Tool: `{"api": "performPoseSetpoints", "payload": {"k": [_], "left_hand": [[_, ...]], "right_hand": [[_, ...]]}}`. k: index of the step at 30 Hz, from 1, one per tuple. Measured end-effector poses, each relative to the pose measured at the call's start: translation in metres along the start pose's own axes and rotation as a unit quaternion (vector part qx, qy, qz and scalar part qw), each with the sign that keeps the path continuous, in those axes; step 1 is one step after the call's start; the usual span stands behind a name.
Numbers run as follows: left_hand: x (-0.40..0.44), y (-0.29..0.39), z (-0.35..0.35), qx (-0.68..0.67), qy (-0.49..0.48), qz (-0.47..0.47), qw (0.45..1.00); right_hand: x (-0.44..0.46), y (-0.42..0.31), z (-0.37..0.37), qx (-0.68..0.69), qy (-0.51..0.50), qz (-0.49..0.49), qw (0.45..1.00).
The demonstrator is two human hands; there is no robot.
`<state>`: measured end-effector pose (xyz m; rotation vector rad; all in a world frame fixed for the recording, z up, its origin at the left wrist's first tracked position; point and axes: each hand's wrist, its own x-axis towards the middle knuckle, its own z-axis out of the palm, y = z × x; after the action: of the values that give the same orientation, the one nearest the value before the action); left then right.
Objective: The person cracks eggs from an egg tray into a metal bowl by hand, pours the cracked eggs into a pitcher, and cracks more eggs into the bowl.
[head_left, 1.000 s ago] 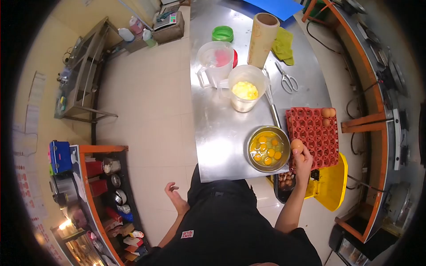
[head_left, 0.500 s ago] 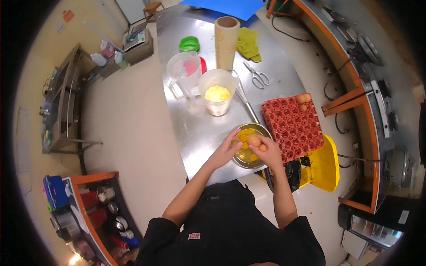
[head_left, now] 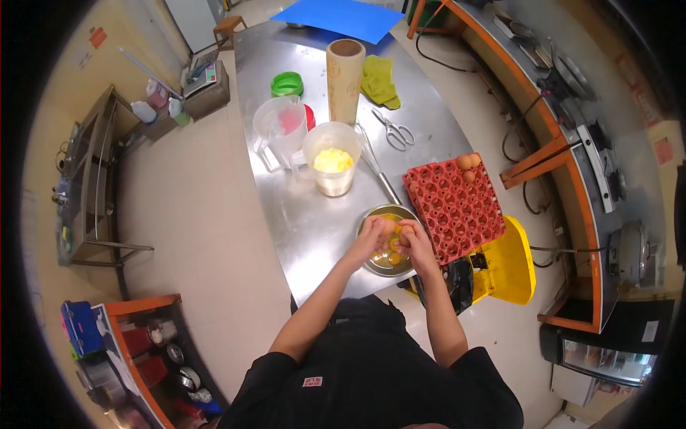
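Note:
Over the metal bowl, which holds several yolks, both my hands are close together. My left hand is closed on a brown egg at the bowl's left side. On the right, my right hand is wrapped round another brown egg. Whether either shell is cracked is hard to make out. Just right of the bowl lies the red egg tray, with a few brown eggs at its far right corner. A whisk lies beyond the bowl.
On the metal table stand a jug with yellow contents, another clear jug, a green lid and a tall roll. Scissors and a green cloth lie behind. A yellow bin is below the tray.
My left hand has come up from beside my body to the bowl. My right hand has brought its eggs from the tray's edge over the bowl, and my left hand now holds one. The view has shifted.

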<state>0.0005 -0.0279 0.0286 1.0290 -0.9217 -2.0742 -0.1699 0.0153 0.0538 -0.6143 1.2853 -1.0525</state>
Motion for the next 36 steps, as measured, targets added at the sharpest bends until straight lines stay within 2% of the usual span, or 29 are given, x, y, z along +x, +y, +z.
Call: {"api": "performPoseSetpoints", "payload": {"k": [4,5,6,8,10,12,15,18,21,24,27,33,36], "left_hand": [[0.001,-0.001,0.002,0.070,0.034,0.006,0.997],[0.002,-0.001,0.002,0.092,0.032,0.002,0.995],[0.003,-0.002,0.003,0.114,0.030,-0.003,0.993],[0.020,-0.036,-0.001,0.198,0.025,0.079,0.977],[0.023,-0.046,-0.001,0.231,0.026,0.113,0.966],[0.020,-0.043,-0.002,0.214,0.040,0.103,0.971],[0.014,-0.036,-0.004,0.196,0.048,0.074,0.977],[0.016,-0.041,-0.007,0.179,0.055,0.081,0.979],[0.010,-0.034,-0.005,0.146,0.081,0.072,0.983],[0.003,-0.024,-0.007,0.143,0.085,0.057,0.984],[0.008,-0.034,-0.017,0.125,0.079,0.074,0.986],[0.007,-0.036,-0.023,0.109,0.065,0.051,0.991],[0.008,-0.037,-0.022,0.077,0.068,0.058,0.993]], "right_hand": [[0.007,0.001,-0.011,-0.004,0.105,-0.029,0.994],[0.012,0.004,-0.013,0.019,0.135,-0.061,0.989],[0.018,0.011,-0.015,-0.022,0.150,-0.103,0.983],[0.037,0.037,-0.022,-0.104,0.180,-0.185,0.960],[0.026,0.034,0.005,-0.111,0.121,-0.113,0.980],[0.020,0.020,0.011,-0.059,0.108,-0.102,0.987],[0.017,0.010,0.008,0.010,0.158,-0.073,0.985],[0.014,0.008,0.006,-0.039,0.121,-0.052,0.991],[0.020,0.023,0.004,-0.218,0.096,-0.218,0.946],[0.013,0.017,0.004,-0.269,0.100,-0.130,0.949],[0.013,0.017,0.004,-0.426,0.116,-0.207,0.873],[-0.024,-0.051,0.025,-0.525,0.070,-0.174,0.830],[-0.013,-0.042,0.022,-0.554,0.059,-0.197,0.807]]}}
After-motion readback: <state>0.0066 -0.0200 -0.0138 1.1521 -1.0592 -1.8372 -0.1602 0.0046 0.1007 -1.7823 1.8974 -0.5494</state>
